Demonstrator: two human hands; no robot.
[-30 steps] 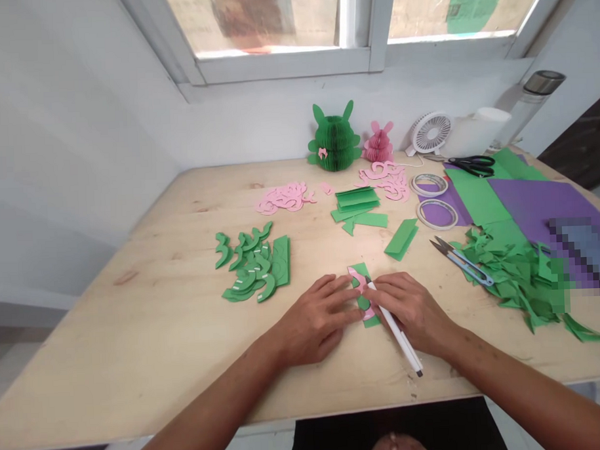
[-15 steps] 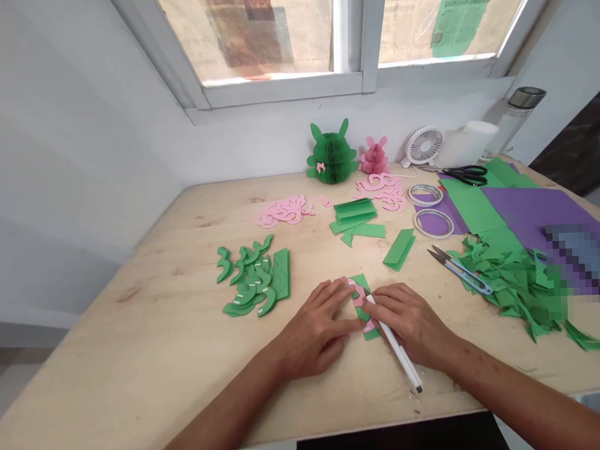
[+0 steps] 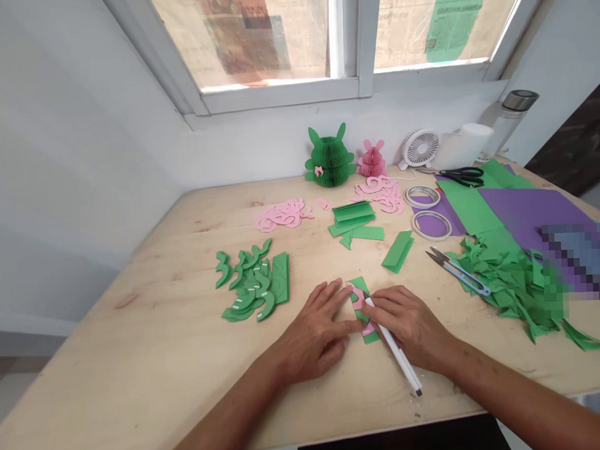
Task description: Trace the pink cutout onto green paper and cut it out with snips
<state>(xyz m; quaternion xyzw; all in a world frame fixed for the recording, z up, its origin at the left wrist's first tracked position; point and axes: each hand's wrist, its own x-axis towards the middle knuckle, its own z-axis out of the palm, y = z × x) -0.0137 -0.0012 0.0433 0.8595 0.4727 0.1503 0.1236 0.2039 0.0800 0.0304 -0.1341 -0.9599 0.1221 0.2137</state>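
Note:
My right hand point(image 3: 410, 326) is closed round a white pen point(image 3: 399, 356), its tip against the edge of a wavy pink paper cutout point(image 3: 357, 295). The cutout lies on a small green paper piece point(image 3: 371, 338), flat on the table. My left hand point(image 3: 319, 332) rests with its fingers spread, fingertips at the left edge of the cutout and the green piece. Part of both papers is hidden under my fingers. To the left lies a pile of green curved cutouts point(image 3: 253, 289) beside a green strip with drawn outlines point(image 3: 281, 278).
Thread snips point(image 3: 462, 272) and green scraps point(image 3: 513, 283) lie right of my hands. Folded green papers point(image 3: 353, 213), pink cutouts point(image 3: 282, 214) and tape rolls point(image 3: 431, 225) are farther back. Black scissors point(image 3: 463, 176), a white fan point(image 3: 420, 148) and a green paper figure point(image 3: 330, 161) stand or lie behind.
The view has shifted slightly, so everything sits a little lower in it. Both hands keep nearly the same position on the papers, and the pen remains in my right hand.

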